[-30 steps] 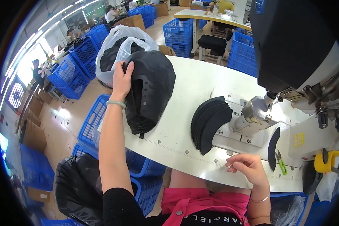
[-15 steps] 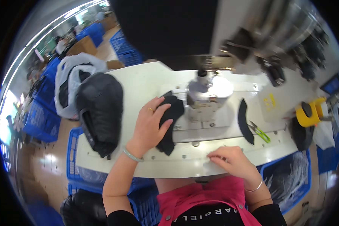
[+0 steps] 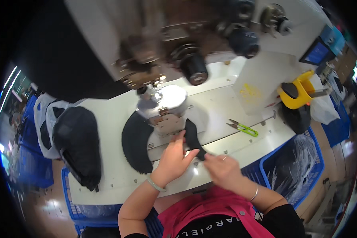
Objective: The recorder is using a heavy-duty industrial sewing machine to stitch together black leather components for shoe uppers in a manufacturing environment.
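A sewing machine's metal post (image 3: pixel 166 123) rises from the white table in front of me. Against its right side lies a narrow, curved black fabric piece (image 3: pixel 192 138). My right hand (image 3: pixel 225 171), slightly blurred, pinches the near end of this piece. My left hand (image 3: pixel 171 163) lies with fingers stretched toward the post's base and thumb spread toward the fabric piece; its fingertips are beside the piece's left edge. Left of the post sits a stack of curved black fabric pieces (image 3: pixel 135 144), partly behind the machine. Green-handled thread snips (image 3: pixel 244 128) lie to the right.
A stuffed black bag (image 3: pixel 77 144) and a white plastic bag (image 3: pixel 43 123) are at the left. A yellow holder (image 3: pixel 295 95) stands at the far right of the table. Beneath the right edge is a blue crate (image 3: pixel 317 158). The machine head (image 3: pixel 190 63) hangs overhead.
The view has turned rightward. The single curved piece has moved from near the snips to the post, its near end in my right hand. My left hand has left the stack for the post.
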### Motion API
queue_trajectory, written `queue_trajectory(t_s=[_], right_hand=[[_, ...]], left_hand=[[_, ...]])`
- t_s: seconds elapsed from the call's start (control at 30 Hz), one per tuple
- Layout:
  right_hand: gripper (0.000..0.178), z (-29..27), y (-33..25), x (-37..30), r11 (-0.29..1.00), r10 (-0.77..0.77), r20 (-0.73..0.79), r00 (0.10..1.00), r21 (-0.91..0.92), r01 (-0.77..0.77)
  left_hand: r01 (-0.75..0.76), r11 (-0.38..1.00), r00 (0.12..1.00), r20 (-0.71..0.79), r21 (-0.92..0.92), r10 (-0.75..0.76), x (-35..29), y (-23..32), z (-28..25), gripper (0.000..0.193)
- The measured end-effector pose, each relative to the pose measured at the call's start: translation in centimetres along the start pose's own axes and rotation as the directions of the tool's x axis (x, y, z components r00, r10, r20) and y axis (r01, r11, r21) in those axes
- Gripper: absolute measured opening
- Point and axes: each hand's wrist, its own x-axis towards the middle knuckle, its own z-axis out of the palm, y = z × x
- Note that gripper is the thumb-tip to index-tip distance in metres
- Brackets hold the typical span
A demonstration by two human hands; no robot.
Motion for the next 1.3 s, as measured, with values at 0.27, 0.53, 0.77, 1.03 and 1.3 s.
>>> queue_trajectory(t_s=[0.27,0.53,0.77,1.03,1.3], right_hand=[[0.012,-4.6,1.3,-2.3,0.881,0.02,0.214,0.977,0.458,-0.118],[0.04,-18.1,21.2,-2.3,0.215,0.774,-0.466,0.428,-0.443,-0.871],[0.032,-22.7,36.5,-12.6,0.178,0.717,-0.406,0.567,-0.679,-0.712],[0.039,-25.8,37.0,-17.3,0.323,0.688,-0.607,0.397,-0.233,-0.917],[0.042,-25.8,36.5,-23.2,0.419,0.814,-0.573,0.091,0.472,-0.775]], left_hand=[[-0.027,0.972,0.994,0.097,-0.235,0.051,0.4,-2.6,0.8,0.041],[-0.084,0.889,0.866,0.408,-0.45,0.289,-0.9,-1.8,-1.0,0.019],[0.165,0.726,0.866,0.45,-0.667,0.216,-0.3,-1.9,0.4,0.02],[0.203,0.652,0.915,0.379,-0.731,0.14,-1.0,-2.5,0.7,0.02],[0.218,0.708,0.939,0.342,-0.672,0.035,-0.6,-1.9,0.6,0.021]])
